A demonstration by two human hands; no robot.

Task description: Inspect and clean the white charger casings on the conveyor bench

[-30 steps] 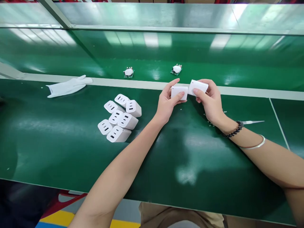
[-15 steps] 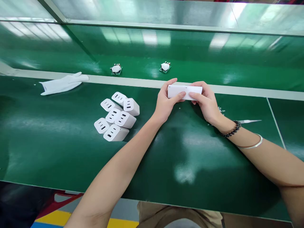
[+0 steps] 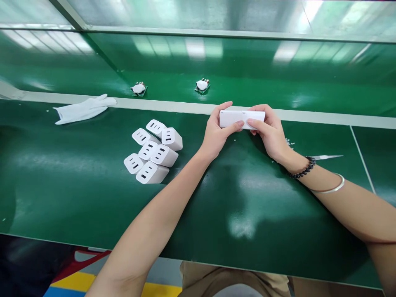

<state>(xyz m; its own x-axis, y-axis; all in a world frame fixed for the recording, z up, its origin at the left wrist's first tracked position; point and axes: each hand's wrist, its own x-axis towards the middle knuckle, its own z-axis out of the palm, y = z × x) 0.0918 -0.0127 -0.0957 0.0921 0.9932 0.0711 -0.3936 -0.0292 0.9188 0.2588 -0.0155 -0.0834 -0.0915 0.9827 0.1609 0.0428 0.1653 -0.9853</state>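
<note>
My left hand (image 3: pixel 216 134) and my right hand (image 3: pixel 269 134) grip a long white plastic case (image 3: pixel 230 119) between them, one at each end. Both thumbs press on its near face, while the other fingers curl behind and around the ends. A small mark shows at the middle of its top edge; its underside is hidden. To the left of my hands stand several white charger blocks (image 3: pixel 159 154) in a close cluster, their slotted port faces turned up toward me.
Two small circuit boards (image 3: pixel 139 88) with white-topped parts lie on the green strip (image 3: pixel 173 74) beyond the pale rail. A white glove (image 3: pixel 83 109) rests at the left. Tweezers (image 3: pixel 328 157) and tiny clear bits (image 3: pixel 289 142) lie beside my right wrist.
Both circuit boards on the far green strip have shifted left. My hands keep the same hold on the white case, and the charger blocks stay where they were.
</note>
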